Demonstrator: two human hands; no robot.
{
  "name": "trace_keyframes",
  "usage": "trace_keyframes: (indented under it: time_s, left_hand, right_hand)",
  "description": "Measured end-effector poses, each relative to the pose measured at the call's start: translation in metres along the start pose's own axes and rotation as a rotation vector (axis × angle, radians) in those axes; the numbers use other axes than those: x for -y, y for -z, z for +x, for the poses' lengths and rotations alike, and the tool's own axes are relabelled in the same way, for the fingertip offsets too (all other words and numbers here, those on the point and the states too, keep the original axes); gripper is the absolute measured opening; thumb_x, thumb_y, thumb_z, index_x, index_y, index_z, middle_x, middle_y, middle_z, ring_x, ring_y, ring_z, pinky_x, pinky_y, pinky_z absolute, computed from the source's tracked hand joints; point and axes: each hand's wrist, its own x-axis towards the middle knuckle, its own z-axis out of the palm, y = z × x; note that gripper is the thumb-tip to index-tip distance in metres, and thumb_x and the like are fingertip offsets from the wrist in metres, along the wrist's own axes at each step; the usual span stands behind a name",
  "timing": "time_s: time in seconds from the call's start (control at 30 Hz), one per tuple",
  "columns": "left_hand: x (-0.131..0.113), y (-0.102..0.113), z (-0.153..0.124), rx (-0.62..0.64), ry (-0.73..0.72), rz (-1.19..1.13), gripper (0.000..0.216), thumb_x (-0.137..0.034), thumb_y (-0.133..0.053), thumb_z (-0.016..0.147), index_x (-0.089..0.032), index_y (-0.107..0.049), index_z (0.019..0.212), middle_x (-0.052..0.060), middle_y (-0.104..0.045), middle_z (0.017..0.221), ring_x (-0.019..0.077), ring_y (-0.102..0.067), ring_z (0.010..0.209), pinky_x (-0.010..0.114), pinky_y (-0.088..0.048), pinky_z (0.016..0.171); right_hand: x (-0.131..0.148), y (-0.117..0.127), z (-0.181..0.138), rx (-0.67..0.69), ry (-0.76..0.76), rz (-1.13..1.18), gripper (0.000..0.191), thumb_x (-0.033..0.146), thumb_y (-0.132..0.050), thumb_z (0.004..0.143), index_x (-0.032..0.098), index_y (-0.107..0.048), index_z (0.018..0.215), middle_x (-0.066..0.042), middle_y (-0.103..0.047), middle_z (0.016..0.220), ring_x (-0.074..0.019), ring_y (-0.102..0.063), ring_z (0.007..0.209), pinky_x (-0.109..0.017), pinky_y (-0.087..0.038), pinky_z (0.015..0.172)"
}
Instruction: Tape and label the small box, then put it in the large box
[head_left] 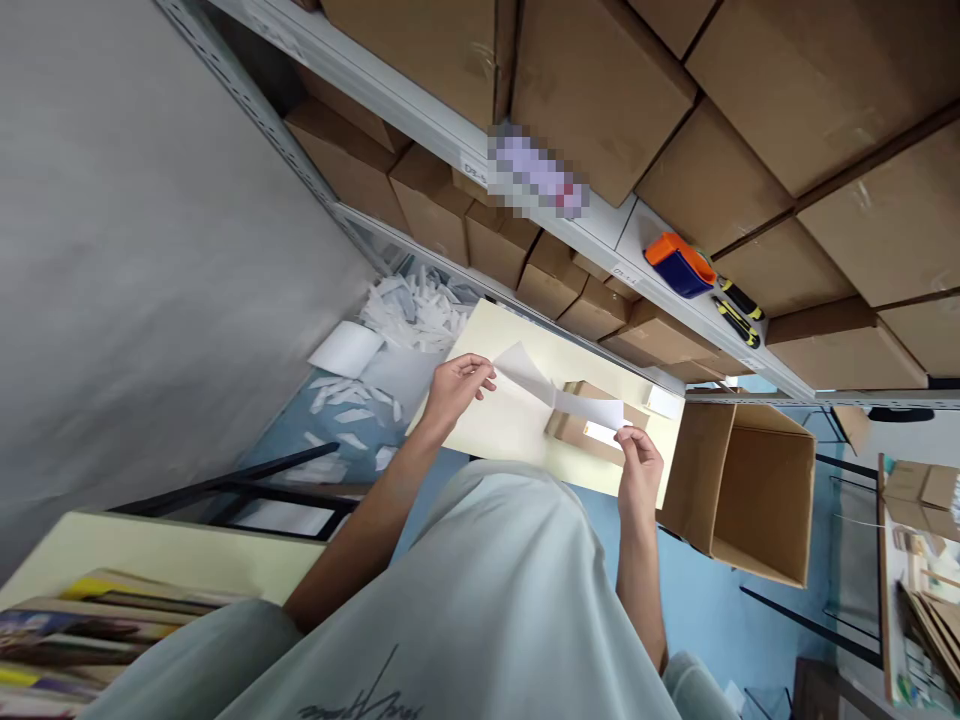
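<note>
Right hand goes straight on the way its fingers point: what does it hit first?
Probably the small cardboard box on the pale table, just past the right hand, which pinches the paper strip. Depth is unclear.

A small box (577, 432) lies on the table (499, 425); an open carton (757, 490) stands right of it; shelves (600, 235) behind.

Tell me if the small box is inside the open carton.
No, the box lies on the table, beside the carton, under the paper strip.

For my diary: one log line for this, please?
left hand: paper strip end | right hand: other end | below: cardboard box on table
</note>
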Motion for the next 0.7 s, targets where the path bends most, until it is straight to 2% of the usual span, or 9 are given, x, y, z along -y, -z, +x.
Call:
trace_keyframes:
  time_s: [0.13, 0.27, 0.4, 0.5, 0.6, 0.7]
  left_hand:
    - [-0.014, 0.042, 0.026, -0.169, 0.054, -0.079, 0.025, -0.034, -0.069, 0.068, -0.018, -0.066, 0.088, 0.002, -0.074, 0.075, 0.0143, -0.069, 0.053, 0.02, -0.045, 0.048]
    - [-0.039, 0.086, 0.051, -0.338, 0.045, -0.128, 0.019, -0.024, -0.069, 0.078, -0.018, -0.061, 0.094, 0.0, -0.073, 0.07, 0.0125, -0.066, 0.049, 0.02, -0.047, 0.048]
    - [-0.071, 0.121, 0.077, -0.405, 0.028, -0.079, 0.006, -0.015, -0.06, 0.093, -0.016, -0.056, 0.097, -0.005, -0.072, 0.07, 0.0086, -0.067, 0.052, 0.018, -0.052, 0.053]
    - [-0.096, 0.136, 0.102, -0.416, 0.001, -0.003, 0.01, -0.007, -0.054, 0.1, -0.015, -0.05, 0.098, -0.01, -0.068, 0.07, 0.0043, -0.065, 0.056, 0.016, -0.055, 0.061]
    - [-0.12, 0.143, 0.127, -0.414, -0.044, 0.08, 0.019, 0.0, -0.05, 0.103, -0.016, -0.045, 0.096, -0.012, -0.06, 0.071, 0.0011, -0.059, 0.058, 0.016, -0.057, 0.068]
    - [-0.141, 0.137, 0.14, -0.35, -0.24, 0.269, 0.017, -0.006, -0.052, 0.107, -0.016, -0.045, 0.096, -0.008, -0.057, 0.078, 0.0042, -0.059, 0.064, 0.022, -0.059, 0.071]
  right_hand:
    - [0.0, -0.018, -0.01, -0.005, -0.017, 0.022, 0.03, 0.053, -0.076, 0.088, 0.023, -0.072, 0.086, -0.004, -0.068, 0.088, -0.0228, -0.063, 0.088, -0.038, -0.051, 0.088]
    - [0.004, -0.029, -0.02, -0.006, -0.029, 0.066, 0.032, 0.053, -0.076, 0.09, 0.023, -0.069, 0.084, -0.002, -0.063, 0.081, -0.0204, -0.058, 0.081, -0.036, -0.049, 0.084]
    - [0.005, -0.03, -0.027, -0.018, -0.057, 0.129, 0.033, 0.054, -0.078, 0.088, 0.022, -0.071, 0.085, -0.003, -0.066, 0.079, -0.0214, -0.061, 0.08, -0.038, -0.051, 0.083]
    - [0.001, -0.028, -0.031, -0.064, -0.07, 0.172, 0.036, 0.056, -0.081, 0.085, 0.022, -0.071, 0.084, -0.004, -0.069, 0.081, -0.0213, -0.063, 0.078, -0.038, -0.053, 0.082]
    - [-0.004, -0.025, -0.034, -0.101, -0.09, 0.207, 0.039, 0.058, -0.084, 0.083, 0.021, -0.073, 0.085, -0.004, -0.072, 0.082, -0.0212, -0.065, 0.077, -0.039, -0.055, 0.082]
    - [-0.007, -0.02, -0.036, -0.122, -0.107, 0.232, 0.042, 0.06, -0.085, 0.082, 0.02, -0.074, 0.088, -0.005, -0.073, 0.084, -0.021, -0.066, 0.077, -0.039, -0.056, 0.082]
